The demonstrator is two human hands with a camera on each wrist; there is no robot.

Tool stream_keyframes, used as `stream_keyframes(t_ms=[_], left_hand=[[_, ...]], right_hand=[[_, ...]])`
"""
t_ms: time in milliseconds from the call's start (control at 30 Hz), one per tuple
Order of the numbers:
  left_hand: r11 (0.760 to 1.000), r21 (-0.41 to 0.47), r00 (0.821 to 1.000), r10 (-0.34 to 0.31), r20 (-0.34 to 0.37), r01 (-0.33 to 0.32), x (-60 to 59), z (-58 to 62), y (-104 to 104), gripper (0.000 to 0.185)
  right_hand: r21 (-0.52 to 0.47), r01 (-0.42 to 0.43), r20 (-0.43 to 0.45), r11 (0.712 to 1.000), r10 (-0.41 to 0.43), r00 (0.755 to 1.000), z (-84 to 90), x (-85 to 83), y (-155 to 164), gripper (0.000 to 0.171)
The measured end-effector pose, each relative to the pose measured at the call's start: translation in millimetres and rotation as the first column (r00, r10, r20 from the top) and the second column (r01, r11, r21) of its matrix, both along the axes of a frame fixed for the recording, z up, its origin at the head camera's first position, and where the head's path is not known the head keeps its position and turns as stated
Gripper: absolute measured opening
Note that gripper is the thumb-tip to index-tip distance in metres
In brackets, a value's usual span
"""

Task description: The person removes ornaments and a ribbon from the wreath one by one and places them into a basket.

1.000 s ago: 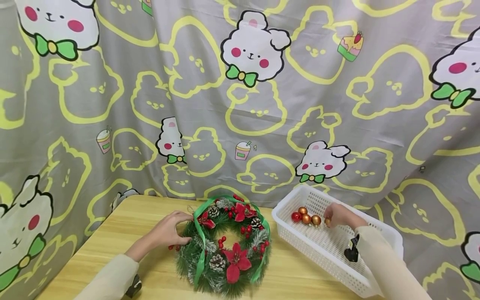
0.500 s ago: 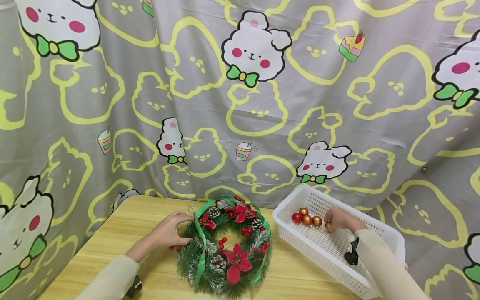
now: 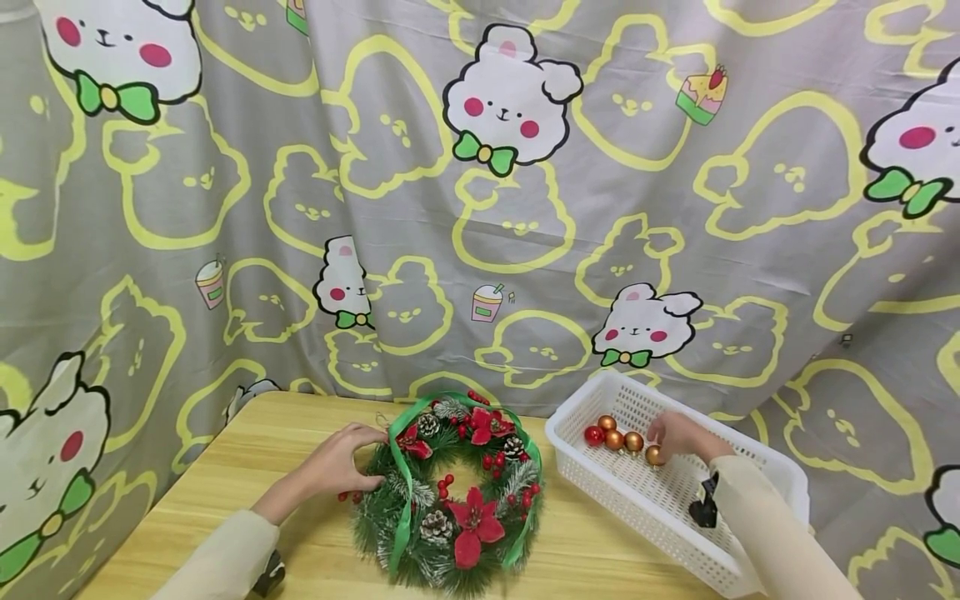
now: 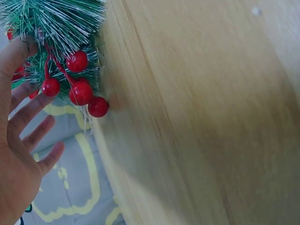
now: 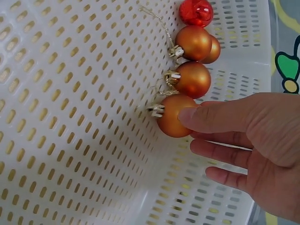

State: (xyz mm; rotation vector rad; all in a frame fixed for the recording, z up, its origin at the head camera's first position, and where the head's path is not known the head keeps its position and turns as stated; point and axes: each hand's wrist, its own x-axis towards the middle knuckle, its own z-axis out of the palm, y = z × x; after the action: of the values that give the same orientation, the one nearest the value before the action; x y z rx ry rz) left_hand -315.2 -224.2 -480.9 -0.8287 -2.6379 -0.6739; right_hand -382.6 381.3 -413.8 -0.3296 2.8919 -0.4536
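Observation:
A Christmas wreath point(image 3: 480, 483) with red flowers, pine cones, berries and a green ribbon lies on the table. My left hand point(image 3: 341, 462) is at its left edge, thumb and fingertips against the greenery. In the left wrist view, its loosely spread fingers are behind a cluster of red berries point(image 4: 80, 93). Inside a white plastic basket point(image 3: 615, 493), my right hand point(image 3: 681, 435) pinches a matte gold-orange Christmas ball point(image 5: 169, 117), thumb on its near side and index finger mostly hidden behind. The ball's silver cap and cord point away from the palm.
Beside the pinched ball are several more orange balls point(image 5: 193, 79) and a shiny red ball point(image 5: 196, 11), in a row along the basket's side. The wooden table point(image 3: 292, 417) backs onto a grey cartoon-print curtain point(image 3: 420, 200).
The orange ball at my right hand shows more fully from beside the fingers and sits slightly lower. My left hand and the wreath have stayed in place.

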Motion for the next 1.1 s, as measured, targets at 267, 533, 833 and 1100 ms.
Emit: stream_keyframes(t_ms=[267, 533, 833, 1100], left_hand=[[1.0, -0.015, 1.0, 0.009, 0.015, -0.008, -1.3, -1.5, 0.4, 0.06], [1.0, -0.007, 1.0, 0.0, -0.013, -0.001, -1.7, -2.0, 0.2, 0.059], [1.0, -0.006, 0.999, 0.017, 0.046, -0.017, -2.6, -1.9, 0.2, 0.06], [1.0, -0.008, 0.999, 0.011, 0.033, -0.01, -3.6, -2.7, 0.0, 0.059]], right_hand=[[0.001, -0.033, 0.003, 0.999, 0.033, 0.999, 10.7, -3.6, -6.2, 0.03], [-0.035, -0.174, -0.078, 0.984, 0.171, 0.982, 41.8, -9.5, -29.1, 0.022], [-0.163, -0.291, -0.148, 0.943, 0.268, 0.952, 81.8, -18.9, -93.5, 0.026], [-0.262, -0.379, -0.142, 0.888, 0.352, 0.925, 83.8, -28.3, -163.2, 0.022]])
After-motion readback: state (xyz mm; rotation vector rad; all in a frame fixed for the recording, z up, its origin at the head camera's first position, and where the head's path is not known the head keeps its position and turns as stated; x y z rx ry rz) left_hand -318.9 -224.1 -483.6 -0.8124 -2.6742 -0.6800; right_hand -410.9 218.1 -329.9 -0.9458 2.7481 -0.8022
